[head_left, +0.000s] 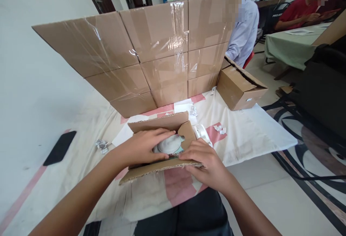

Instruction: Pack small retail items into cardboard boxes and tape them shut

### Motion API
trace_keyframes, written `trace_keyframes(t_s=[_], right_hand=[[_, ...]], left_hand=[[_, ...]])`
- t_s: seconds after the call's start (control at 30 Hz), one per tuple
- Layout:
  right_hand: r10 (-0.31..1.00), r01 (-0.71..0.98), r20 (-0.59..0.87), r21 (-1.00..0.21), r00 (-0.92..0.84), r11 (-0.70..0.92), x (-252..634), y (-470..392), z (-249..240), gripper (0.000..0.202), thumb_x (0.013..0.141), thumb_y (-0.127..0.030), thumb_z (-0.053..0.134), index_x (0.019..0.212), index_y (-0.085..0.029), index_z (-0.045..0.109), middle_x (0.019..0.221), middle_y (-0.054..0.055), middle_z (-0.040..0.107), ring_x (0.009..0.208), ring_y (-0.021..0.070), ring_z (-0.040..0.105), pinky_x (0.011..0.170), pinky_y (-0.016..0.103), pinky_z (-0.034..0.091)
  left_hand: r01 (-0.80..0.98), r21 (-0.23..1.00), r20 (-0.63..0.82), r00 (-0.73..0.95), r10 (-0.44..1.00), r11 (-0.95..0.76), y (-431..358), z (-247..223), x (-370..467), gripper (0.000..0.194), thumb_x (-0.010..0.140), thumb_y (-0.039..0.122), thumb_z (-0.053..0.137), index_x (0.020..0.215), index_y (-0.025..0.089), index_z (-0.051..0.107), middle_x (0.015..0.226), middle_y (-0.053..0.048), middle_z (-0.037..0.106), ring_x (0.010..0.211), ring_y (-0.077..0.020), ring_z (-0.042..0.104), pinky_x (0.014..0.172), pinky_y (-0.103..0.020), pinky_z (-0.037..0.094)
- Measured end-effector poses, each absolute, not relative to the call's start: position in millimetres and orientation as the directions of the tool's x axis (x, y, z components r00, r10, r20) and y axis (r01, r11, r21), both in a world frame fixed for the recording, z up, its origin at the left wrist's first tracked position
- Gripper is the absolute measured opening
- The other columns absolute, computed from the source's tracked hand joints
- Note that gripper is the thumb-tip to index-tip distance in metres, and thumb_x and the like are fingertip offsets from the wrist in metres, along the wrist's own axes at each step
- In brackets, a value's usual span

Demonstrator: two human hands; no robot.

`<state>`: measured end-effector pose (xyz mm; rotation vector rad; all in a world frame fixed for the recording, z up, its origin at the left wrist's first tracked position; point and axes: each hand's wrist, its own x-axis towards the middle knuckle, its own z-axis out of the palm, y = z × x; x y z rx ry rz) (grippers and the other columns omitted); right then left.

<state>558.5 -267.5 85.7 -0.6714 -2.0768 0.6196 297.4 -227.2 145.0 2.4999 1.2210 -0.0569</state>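
An open cardboard box (162,122) sits near the front edge of the cloth-covered table, its flaps folded outward. Inside it lies a rounded, pale grey-white object (170,144) whose kind I cannot make out. My left hand (147,144) reaches in from the left and curls round this object, thumb on the near side and fingers on the far side. At the near right corner, my right hand (201,160) pinches the box's near flap, fingers inside and thumb below. Something with coloured print shows under the pale object, mostly hidden by my hands.
Behind the box stands a wall of taped cardboard (162,55). A closed carton (240,88) is at the back right. A tape roll (202,134) and paper scraps (220,129) lie close by; a black phone (60,148) lies left. Other people sit beyond.
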Motion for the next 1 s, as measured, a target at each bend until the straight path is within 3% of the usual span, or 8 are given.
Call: trace_keyframes(t_s=[0.23,0.33,0.43,0.53,0.6,0.73,0.87,1.0], right_hand=[[0.607,0.205,0.657,-0.585,-0.448,0.785,558.3,-266.7,79.6,0.026,0.089,-0.015,0.066,0.112,-0.025,0.066,0.102,0.004,0.076,0.098,0.0244,0.065,0.086,0.043,0.049],[0.628,0.216,0.683,-0.595,-0.373,0.774,558.2,-261.8,70.7,0.034,0.086,-0.024,0.072,0.119,-0.027,0.064,0.111,0.007,0.073,0.114,0.0297,0.060,0.099,0.052,0.048],[0.749,0.262,0.631,-0.702,-0.201,0.662,553.9,-255.1,60.1,0.035,0.089,-0.032,0.070,0.123,-0.028,0.062,0.128,0.011,0.064,0.125,0.0312,0.056,0.104,0.054,0.048],[0.892,0.285,0.451,-0.850,-0.040,0.442,544.1,-249.6,50.3,0.055,0.091,-0.031,0.065,0.144,-0.028,0.047,0.151,0.014,0.045,0.141,0.0298,0.046,0.110,0.052,0.047],[0.938,0.210,0.345,-0.915,-0.037,0.344,537.2,-247.5,45.6,0.067,0.093,-0.030,0.062,0.153,-0.028,0.034,0.155,0.014,0.042,0.144,0.0273,0.044,0.112,0.048,0.047],[0.959,0.119,0.279,-0.951,-0.055,0.284,529.9,-246.5,44.0,0.064,0.093,-0.028,0.059,0.153,-0.026,0.035,0.157,0.012,0.042,0.147,0.0250,0.041,0.115,0.042,0.045],[0.954,0.143,0.293,-0.943,-0.062,0.299,530.8,-245.5,50.5,0.060,0.091,-0.024,0.056,0.149,-0.025,0.039,0.154,0.011,0.045,0.146,0.0235,0.041,0.121,0.042,0.039],[0.956,0.159,0.281,-0.944,-0.080,0.290,532.1,-242.7,54.7,0.058,0.091,-0.023,0.054,0.147,-0.024,0.042,0.150,0.010,0.047,0.142,0.0224,0.044,0.122,0.041,0.036]], left_hand=[[0.756,0.223,0.197,0.584,0.788,-0.616,-247.6,153.0,248.1,0.029,0.102,0.039,0.049,0.123,0.029,0.067,0.117,-0.005,0.073,0.113,-0.0258,0.065,0.104,-0.045,0.048],[0.808,0.257,0.377,0.421,0.825,-0.530,-260.4,123.5,235.5,0.038,0.096,0.034,0.061,0.134,0.033,0.058,0.148,-0.009,0.053,0.135,-0.0309,0.050,0.110,-0.050,0.045],[0.797,0.463,0.476,0.145,0.867,-0.388,-268.1,92.0,231.5,0.084,0.090,0.040,0.071,0.159,0.040,0.023,0.168,-0.013,0.022,0.150,-0.0363,0.034,0.110,-0.055,0.046],[0.562,0.723,0.399,0.135,0.907,-0.402,-271.8,75.2,224.9,0.088,0.099,0.039,0.055,0.162,0.039,-0.006,0.146,-0.013,0.057,0.142,-0.0300,0.049,0.111,-0.057,0.046],[0.512,0.765,0.314,0.233,0.920,-0.391,-274.9,74.9,218.9,0.063,0.104,0.035,0.041,0.162,0.038,0.017,0.131,-0.011,0.069,0.140,-0.0291,0.053,0.116,-0.059,0.039],[0.704,0.533,0.234,0.410,0.882,-0.469,-286.0,90.4,223.1,0.045,0.104,0.034,0.036,0.143,0.039,0.057,0.148,-0.002,0.060,0.147,-0.0305,0.044,0.126,-0.058,0.020],[0.819,0.160,0.245,0.508,0.826,-0.551,-296.4,98.9,258.4,0.057,0.096,0.047,0.057,0.151,0.038,0.046,0.155,-0.002,0.053,0.144,-0.0322,0.046,0.126,-0.058,0.015],[0.820,0.039,0.295,0.536,0.791,-0.571,-296.5,89.6,284.2,0.062,0.097,0.044,0.056,0.155,0.028,0.040,0.157,-0.005,0.050,0.147,-0.0323,0.043,0.121,-0.053,0.029]])
